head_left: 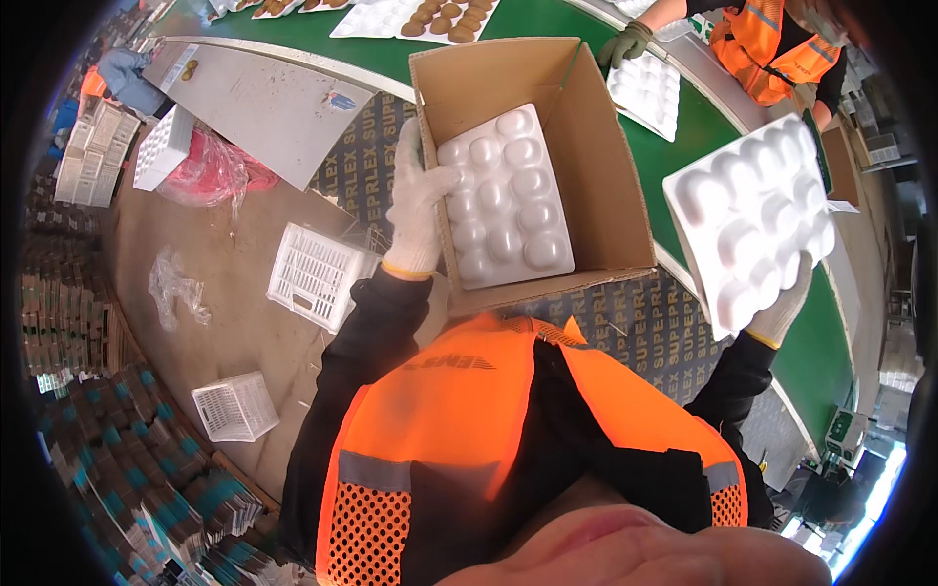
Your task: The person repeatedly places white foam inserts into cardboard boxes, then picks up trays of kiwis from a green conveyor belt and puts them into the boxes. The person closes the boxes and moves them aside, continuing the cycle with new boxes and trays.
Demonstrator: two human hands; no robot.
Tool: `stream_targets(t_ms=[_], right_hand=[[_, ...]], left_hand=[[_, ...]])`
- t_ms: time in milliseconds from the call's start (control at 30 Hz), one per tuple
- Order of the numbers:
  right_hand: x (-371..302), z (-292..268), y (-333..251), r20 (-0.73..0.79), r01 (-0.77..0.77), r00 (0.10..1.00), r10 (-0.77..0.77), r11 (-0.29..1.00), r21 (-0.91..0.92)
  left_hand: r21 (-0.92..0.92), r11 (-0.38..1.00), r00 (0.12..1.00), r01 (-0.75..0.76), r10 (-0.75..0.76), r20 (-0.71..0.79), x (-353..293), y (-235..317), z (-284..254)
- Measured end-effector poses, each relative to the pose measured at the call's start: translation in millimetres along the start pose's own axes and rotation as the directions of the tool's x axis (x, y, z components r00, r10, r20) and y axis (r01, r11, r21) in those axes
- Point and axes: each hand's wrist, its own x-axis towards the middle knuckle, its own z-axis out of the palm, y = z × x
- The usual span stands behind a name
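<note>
A cardboard box (611, 186) stands in front of me with its top open. Inside it, toward the left, lies a white moulded tray (501, 210) with rounded bumps. My left hand (415, 210), in a white knit glove, grips the box's left wall, its thumb over the edge by the tray. Off to the right, my gloved right hand (785, 305) holds a second white moulded tray (752, 215) by its lower edge. That tray is tilted up and apart from the box; it hides part of the right hand's fingers.
Beyond the box runs a green conveyor (547, 20), bearing a tray of brown fruit (445, 21). Across it, a co-worker's gloved hand (625, 44) touches a white tray (645, 93). White plastic crates (318, 276) and flattened cardboard stacks (127, 459) stand at left.
</note>
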Motion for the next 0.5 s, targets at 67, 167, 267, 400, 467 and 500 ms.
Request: stream_targets(t_ms=[67,167,267,400,467,500], right_hand=[[20.9,-12.6,-48.9,0.067,0.247,0.969,-0.239,0.953,-0.174],[38.7,13.4,-115.0,0.219,0.262,0.94,-0.261,0.965,0.025],[57.7,77.8,-123.1,0.475,-0.238,0.88,-0.005,0.861,0.45],[47.8,144.3,-211.3,0.831,-0.532,0.545,0.107,0.81,0.245],[44.8,181.9,-212.3,0.879,-0.476,0.46,0.129,0.871,0.121],[39.8,198.4,-213.6,0.898,-0.43,0.413,0.152,0.902,0.045]], left_hand=[[-0.018,0.999,0.999,0.039,-0.04,-0.005,6.4,-5.6,5.2],[0.031,0.999,1.0,0.023,-0.022,-0.002,11.2,-16.6,8.1],[0.129,0.99,0.997,-0.054,0.061,-0.05,13.5,-21.2,6.8],[-0.056,0.998,0.999,0.012,-0.014,-0.031,10.8,-29.5,7.3],[0.155,0.988,0.999,-0.013,0.018,-0.034,6.4,-25.8,10.6],[0.181,0.977,0.993,-0.114,0.118,-0.011,9.2,-49.1,5.8]])
